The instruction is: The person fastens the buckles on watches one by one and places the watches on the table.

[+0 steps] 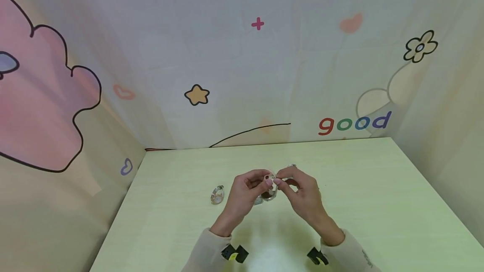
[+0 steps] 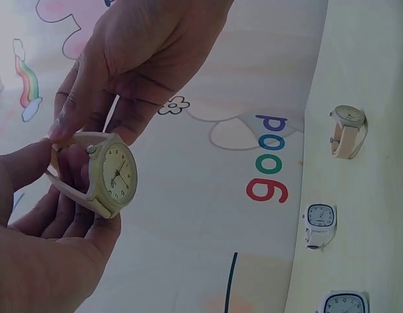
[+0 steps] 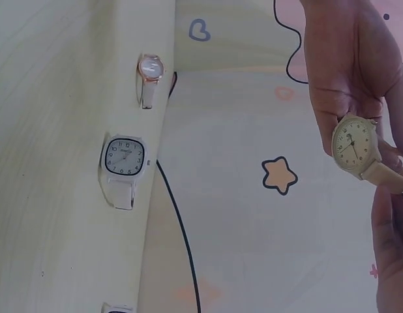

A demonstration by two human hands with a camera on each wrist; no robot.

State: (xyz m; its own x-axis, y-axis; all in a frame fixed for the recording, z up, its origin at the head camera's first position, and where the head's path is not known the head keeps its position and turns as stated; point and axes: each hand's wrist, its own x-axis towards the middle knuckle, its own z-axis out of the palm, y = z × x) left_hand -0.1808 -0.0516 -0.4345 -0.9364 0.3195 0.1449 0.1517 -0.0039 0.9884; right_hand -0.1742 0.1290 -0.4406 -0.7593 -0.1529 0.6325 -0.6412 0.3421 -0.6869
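Between my two hands is a wristwatch [image 1: 269, 195] with a round pale dial and a light strap, raised in front of me. My left hand [image 1: 242, 192] pinches the strap, its fingers behind the round case [image 2: 117, 175] in the left wrist view. My right hand [image 1: 304, 192] pinches the strap's free part between thumb and fingers. The strap forms a loop, and the dial [image 3: 353, 143] faces away from me. My fingertips hide where the strap ends meet.
A rose-gold watch [image 3: 151, 68] stands on the table [image 1: 170, 230] left of my hands. A square white watch [image 3: 124, 156], a second square watch [image 2: 320, 215] and a round watch with a beige strap [image 2: 348, 124] stand in a row. A printed curtain [image 1: 234, 53] rises behind.
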